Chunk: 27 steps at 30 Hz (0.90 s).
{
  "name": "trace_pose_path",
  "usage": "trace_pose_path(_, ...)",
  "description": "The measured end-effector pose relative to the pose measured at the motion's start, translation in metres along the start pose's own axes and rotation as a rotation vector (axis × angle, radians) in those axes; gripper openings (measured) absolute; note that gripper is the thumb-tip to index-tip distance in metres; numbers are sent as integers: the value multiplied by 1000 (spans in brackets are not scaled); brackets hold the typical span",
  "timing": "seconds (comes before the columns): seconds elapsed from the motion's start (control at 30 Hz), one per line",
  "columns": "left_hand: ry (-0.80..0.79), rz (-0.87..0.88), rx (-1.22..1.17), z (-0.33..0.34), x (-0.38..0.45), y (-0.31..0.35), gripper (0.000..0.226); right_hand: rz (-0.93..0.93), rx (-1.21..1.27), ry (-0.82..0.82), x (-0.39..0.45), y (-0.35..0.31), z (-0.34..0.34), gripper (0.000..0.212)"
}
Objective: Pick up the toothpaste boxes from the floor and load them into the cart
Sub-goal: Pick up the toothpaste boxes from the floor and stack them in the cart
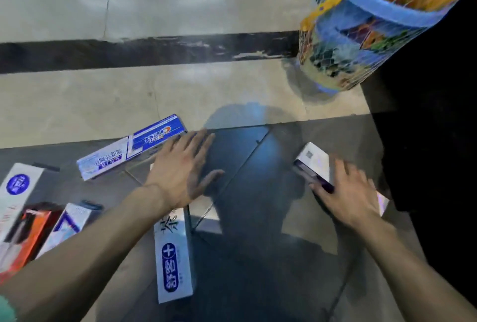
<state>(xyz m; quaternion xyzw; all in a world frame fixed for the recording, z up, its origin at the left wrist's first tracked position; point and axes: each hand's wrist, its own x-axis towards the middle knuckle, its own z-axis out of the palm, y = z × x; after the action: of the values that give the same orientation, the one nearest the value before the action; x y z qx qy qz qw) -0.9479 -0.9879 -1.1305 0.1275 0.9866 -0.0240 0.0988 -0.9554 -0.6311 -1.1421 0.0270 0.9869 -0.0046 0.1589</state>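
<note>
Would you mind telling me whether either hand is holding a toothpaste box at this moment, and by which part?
The right hand grips the white-and-purple box around its near end. The left hand holds nothing, fingers straight.

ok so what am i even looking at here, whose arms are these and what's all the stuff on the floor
This is one picture from a camera worn on a person's head, looking down at their own two bare arms. No machine is involved. The left hand hovers open, fingers spread, above a white and blue toothpaste box. The right hand curls round a white and purple box at floor level. More boxes lie flat on the tiled floor: a blue and white one and several at the left edge, including an orange one. The netted blue toy bucket stands at the upper right. No cart shows.
</note>
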Motion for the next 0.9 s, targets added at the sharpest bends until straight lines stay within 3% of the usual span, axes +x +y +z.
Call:
trace_pose_path(0.23, 55, -217, -135, 6, -37, 3, 80, 23, 203, 4, -16, -18, -2, 70)
trace_pose_path(0.43, 157, -411, -354, 19, -66, 0, 79, -34, 692, -26, -36, -74, 2, 71)
trace_pose_path(0.53, 193, -542, -561, 21, -79, 4, 86, -46, 1121, -90, -45, -103, -3, 50)
trace_pose_path(0.63, 114, -738, -693, 25, -92, 15, 87, 125, 1412, -209, -52, -126, -11, 24)
trace_pose_path(0.77, -64, -891, -786, 28, -104, 34, 80, 201, 1680, -470, -66, -137, -16, 48)
trace_pose_path(0.9, -20, -870, -837, 21, -102, 38, 60, 101, 1720, -628, -80, -139, -16, 80)
